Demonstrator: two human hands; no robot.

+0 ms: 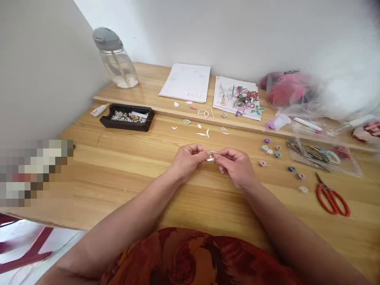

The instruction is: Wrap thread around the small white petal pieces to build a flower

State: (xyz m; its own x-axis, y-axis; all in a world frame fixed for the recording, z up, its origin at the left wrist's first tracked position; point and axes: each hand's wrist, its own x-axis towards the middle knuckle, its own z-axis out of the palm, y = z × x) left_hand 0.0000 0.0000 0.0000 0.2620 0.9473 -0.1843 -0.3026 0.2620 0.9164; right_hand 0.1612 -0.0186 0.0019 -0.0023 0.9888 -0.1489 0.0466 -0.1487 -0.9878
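Note:
Above the front middle of the wooden table, my left hand (190,160) and my right hand (234,164) meet fingertip to fingertip. Between them is a small white curved piece (210,159), shaped like a petal or loop; its exact kind is too small to tell. Both hands pinch it, the left at its left end and the right at its right end. Just beyond the hands lie white leaf-shaped cutouts (203,133), a green-striped leaf piece (187,122) and a cream petal outline (203,114).
A black tray of beads (127,126) and a water bottle (118,63) stand at left. Papers (187,83) lie on the raised back ledge. At right are several small thread spools (278,155), red-handled scissors (332,200) and a plastic bag of tools (350,162).

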